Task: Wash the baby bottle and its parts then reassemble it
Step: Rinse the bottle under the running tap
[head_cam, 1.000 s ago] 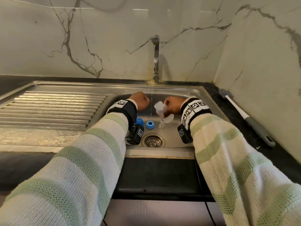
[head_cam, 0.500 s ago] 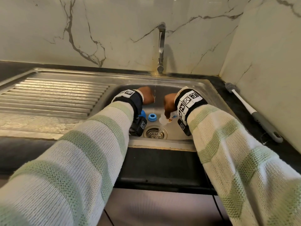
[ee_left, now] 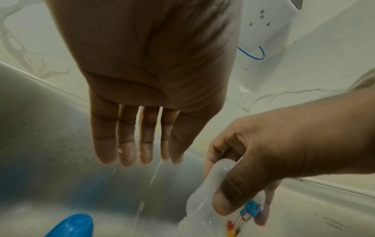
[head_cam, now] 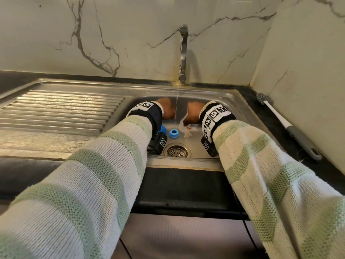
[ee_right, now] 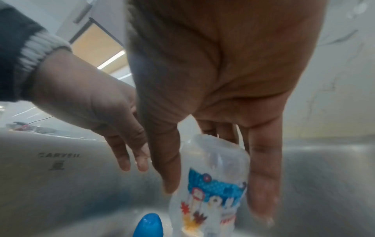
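A clear baby bottle (ee_right: 213,184) with a blue and red print hangs low in the steel sink (head_cam: 231,101). My right hand (ee_right: 215,203) grips it between thumb and fingers; the bottle (head_cam: 183,126) shows below the right hand (head_cam: 192,113) in the head view. My left hand (ee_left: 140,158) is held flat and holds nothing, its wet fingers straight beside a thin water stream (ee_left: 154,174); the left hand (head_cam: 167,109) is just left of the bottle. On the sink floor lie a blue ring (head_cam: 174,133) and a blue cap (head_cam: 162,129), half hidden by my left wrist.
The tap (head_cam: 183,53) runs a thin stream between my hands. The drain (head_cam: 177,150) lies near the front of the basin. A ribbed draining board (head_cam: 56,109) stretches to the left. A bottle brush (head_cam: 287,126) lies on the black counter by the right wall.
My right hand has brought the bottle down from beside the stream towards the sink floor. The left hand has stayed by the stream. The head view has moved closer.
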Demonstrator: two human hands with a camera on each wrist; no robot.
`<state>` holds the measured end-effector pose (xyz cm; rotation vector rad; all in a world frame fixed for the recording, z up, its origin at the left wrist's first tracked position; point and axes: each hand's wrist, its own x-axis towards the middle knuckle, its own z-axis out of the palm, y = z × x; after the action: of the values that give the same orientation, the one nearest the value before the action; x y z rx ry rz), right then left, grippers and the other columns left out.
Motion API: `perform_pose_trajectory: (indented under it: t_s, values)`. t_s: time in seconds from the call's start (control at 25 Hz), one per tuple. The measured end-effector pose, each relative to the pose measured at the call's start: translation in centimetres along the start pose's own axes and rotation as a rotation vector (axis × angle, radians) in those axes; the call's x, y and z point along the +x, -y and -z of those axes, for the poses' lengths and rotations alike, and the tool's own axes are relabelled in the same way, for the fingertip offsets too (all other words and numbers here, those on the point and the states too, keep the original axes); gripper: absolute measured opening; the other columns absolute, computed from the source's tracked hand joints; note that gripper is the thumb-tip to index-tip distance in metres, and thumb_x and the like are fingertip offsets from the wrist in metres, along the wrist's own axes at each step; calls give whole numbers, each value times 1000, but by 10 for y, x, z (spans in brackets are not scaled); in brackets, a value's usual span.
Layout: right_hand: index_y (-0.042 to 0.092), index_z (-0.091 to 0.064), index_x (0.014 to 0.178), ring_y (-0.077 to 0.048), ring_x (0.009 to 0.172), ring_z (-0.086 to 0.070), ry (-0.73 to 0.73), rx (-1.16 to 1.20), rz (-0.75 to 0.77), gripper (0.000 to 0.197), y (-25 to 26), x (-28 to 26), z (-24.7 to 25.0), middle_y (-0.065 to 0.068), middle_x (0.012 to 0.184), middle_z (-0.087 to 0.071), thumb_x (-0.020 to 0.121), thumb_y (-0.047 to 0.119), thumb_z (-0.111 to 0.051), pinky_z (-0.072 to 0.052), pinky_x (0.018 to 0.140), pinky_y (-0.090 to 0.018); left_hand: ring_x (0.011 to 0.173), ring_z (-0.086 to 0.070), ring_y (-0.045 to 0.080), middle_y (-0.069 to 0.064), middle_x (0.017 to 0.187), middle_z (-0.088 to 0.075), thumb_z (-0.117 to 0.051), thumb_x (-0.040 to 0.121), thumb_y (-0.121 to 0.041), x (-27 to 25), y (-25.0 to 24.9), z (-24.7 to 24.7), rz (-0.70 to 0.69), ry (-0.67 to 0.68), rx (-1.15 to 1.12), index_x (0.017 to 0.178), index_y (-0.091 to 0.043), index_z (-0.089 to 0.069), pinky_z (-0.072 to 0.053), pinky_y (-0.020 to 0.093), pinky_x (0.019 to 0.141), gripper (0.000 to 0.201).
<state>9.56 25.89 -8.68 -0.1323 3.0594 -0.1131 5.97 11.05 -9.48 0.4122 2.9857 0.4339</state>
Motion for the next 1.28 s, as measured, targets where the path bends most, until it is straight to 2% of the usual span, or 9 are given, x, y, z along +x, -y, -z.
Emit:
perform_pose_trajectory:
  t_s: [0.2,0.36,0.52,0.68,0.88,1.0,1.04,1.2,1.28]
  values:
    - [9,-59,108,-22,86,-54,-428,330,-29,42,-11,6,15,-7,99,-58,77,32,-74,-45,74,-31,98,-65,29,11,106,-70,-63,89,-22,1,1,0,10,-30,-4,106,-7,-71,-53,37,84,23]
    - [11,-66,104,-24,88,-65,-60,94,-51,38,-10,9,-5,-8,101,-69,78,36,-76,-55,83,-37,97,-66,28,11,105,-71,-64,88,-20,-1,0,-1,14,-28,-15,103,-9,-71,-54,39,87,20]
    - [13,-61,108,-22,87,-55,-442,358,-70,39,-16,14,10,-3,97,-57,77,34,-72,-44,75,-29,100,-65,29,12,108,-70,-61,91,-22,0,2,2,16,-62,-8,107,-7,-70,-53,37,86,24]
    - [11,-68,103,-23,84,-65,-79,139,-39,40,-17,11,-9,-5,96,-69,75,38,-78,-55,79,-35,101,-65,29,13,108,-70,-62,90,-20,-1,2,0,11,-70,4,107,-5,-70,-54,36,87,24]
    - [12,-61,118,-22,94,-57,-477,438,-25,48,-18,15,12,-5,106,-60,77,31,-75,-52,86,-35,98,-66,27,10,106,-71,-64,88,-20,-2,3,4,37,-113,-44,106,-8,-72,-55,36,88,23]
    - [10,-65,114,-23,89,-64,-64,174,-33,49,-17,14,-10,-6,103,-68,75,35,-80,-55,83,-39,94,-66,26,9,103,-72,-66,87,-19,-3,3,3,45,-116,-58,100,-7,-72,-55,36,86,18]
    - [10,-67,111,-21,84,-64,-59,168,-50,46,-19,13,-11,-6,100,-69,75,35,-80,-55,80,-36,94,-66,26,9,103,-72,-66,87,-18,-4,2,3,47,-123,-61,98,-7,-71,-54,35,85,16]
    - [12,-62,117,-20,91,-55,-528,435,-40,44,-18,10,16,-3,104,-58,78,30,-73,-47,82,-30,96,-62,30,13,105,-67,-57,88,-6,-9,0,10,13,-218,-61,92,-11,-64,-47,32,81,10]
    - [11,-63,116,-20,92,-57,-410,386,-19,44,-14,10,11,-2,103,-59,78,30,-75,-51,86,-33,95,-62,30,13,103,-68,-52,88,-5,-10,-2,7,-11,-226,-36,86,-12,-64,-46,31,79,14]
